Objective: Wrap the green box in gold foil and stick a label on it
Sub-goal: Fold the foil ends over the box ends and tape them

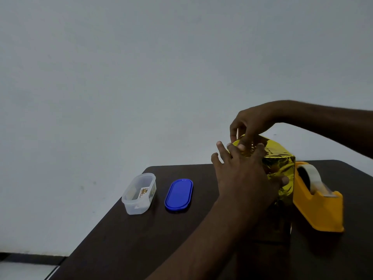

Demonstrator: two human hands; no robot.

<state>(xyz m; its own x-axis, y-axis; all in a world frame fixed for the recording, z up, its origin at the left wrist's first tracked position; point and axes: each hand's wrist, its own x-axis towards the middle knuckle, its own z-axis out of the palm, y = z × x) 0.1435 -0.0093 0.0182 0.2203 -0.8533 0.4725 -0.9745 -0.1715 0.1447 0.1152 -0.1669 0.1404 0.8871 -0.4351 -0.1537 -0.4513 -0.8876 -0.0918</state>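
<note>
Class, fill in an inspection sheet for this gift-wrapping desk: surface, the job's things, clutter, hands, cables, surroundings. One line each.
Surface: dark table, bare at the near left.
Job's things: foil-wrapped box stands upright, gold foil all over what shows; yellow tape dispenser just beyond it on the right; clear tub holding printed stickers, its blue lid lying beside it.
Clutter: nothing seen.
Hands: left hand spread flat against the box's side; right hand pinching foil at the top edge.
Cables: nothing seen.
Surroundings: plain pale wall; strip of floor at lower left.
</note>
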